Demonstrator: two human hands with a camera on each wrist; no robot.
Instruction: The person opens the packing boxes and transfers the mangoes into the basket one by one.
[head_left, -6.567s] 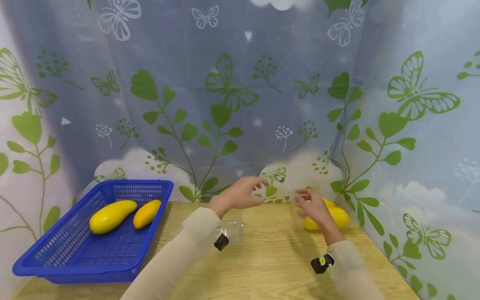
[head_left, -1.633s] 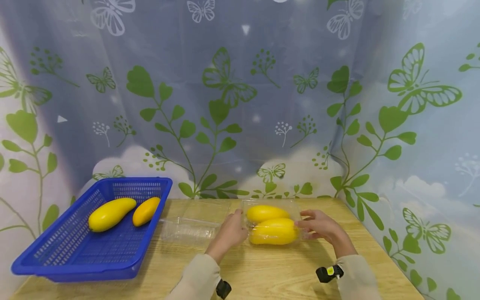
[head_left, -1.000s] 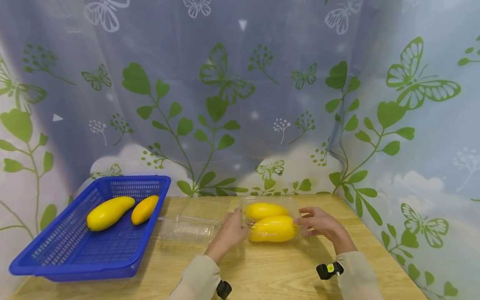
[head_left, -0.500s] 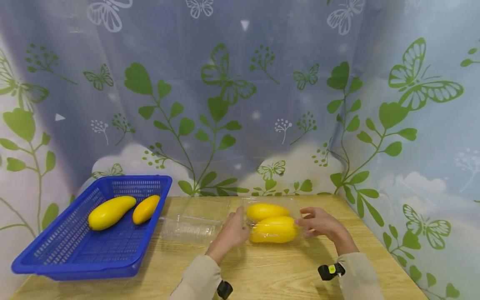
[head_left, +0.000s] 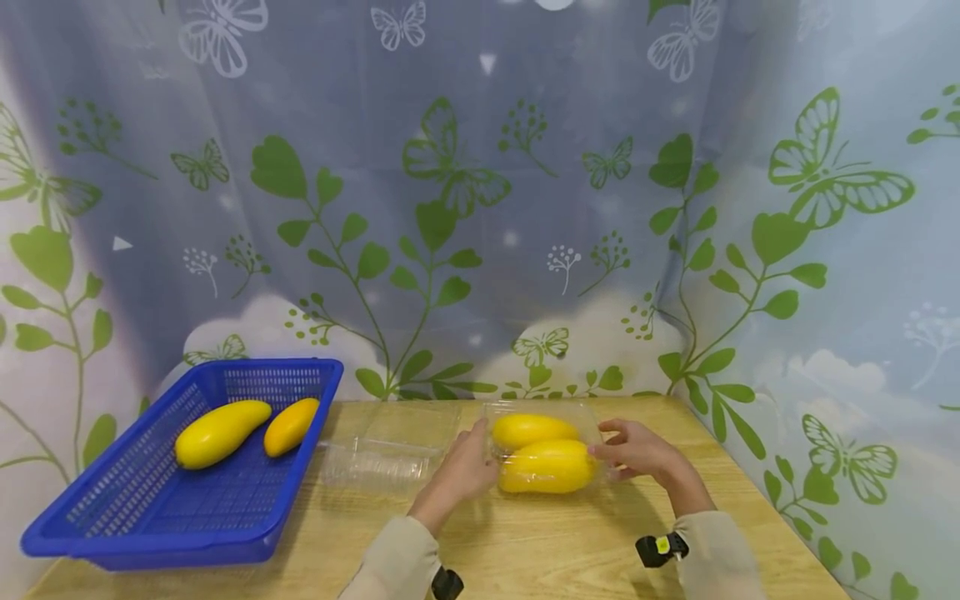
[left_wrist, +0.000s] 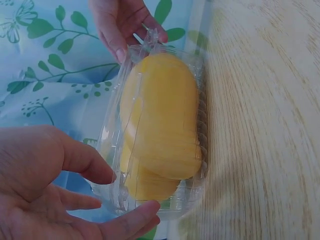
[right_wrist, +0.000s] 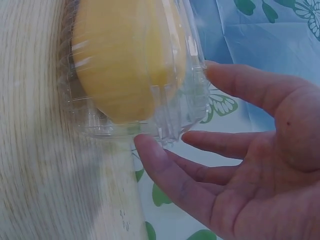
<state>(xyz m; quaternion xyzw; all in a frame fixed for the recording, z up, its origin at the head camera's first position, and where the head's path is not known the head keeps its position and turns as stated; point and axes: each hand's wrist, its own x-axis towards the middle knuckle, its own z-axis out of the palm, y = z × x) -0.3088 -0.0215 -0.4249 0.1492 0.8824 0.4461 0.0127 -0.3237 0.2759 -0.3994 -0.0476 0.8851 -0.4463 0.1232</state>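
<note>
Two yellow mangoes (head_left: 545, 467) lie side by side in a clear plastic clamshell box (head_left: 581, 407) on the wooden table. The lid covers them in both wrist views. My left hand (head_left: 467, 467) is at the box's left end, thumb on one side of the corner and fingertips on the other. At the opposite end my right hand (head_left: 643, 454) pinches the corner loosely between thumb and fingertips, the remaining fingers spread. In the left wrist view the box stretches from one hand to the other. The box's underside is hidden.
Left of my left hand lies a second clear plastic box (head_left: 378, 467), spread open with nothing in it. A blue basket (head_left: 187, 542) at the far left holds a large yellow mango (head_left: 222, 434) and a smaller orange-yellow one (head_left: 291, 427). A patterned curtain (head_left: 585, 325) borders the table's back edge.
Since the oldest frame, the box with the mangoes has moved from the right toward the middle, and my left hand has come to its left end. Over the last second hardly anything moves.
</note>
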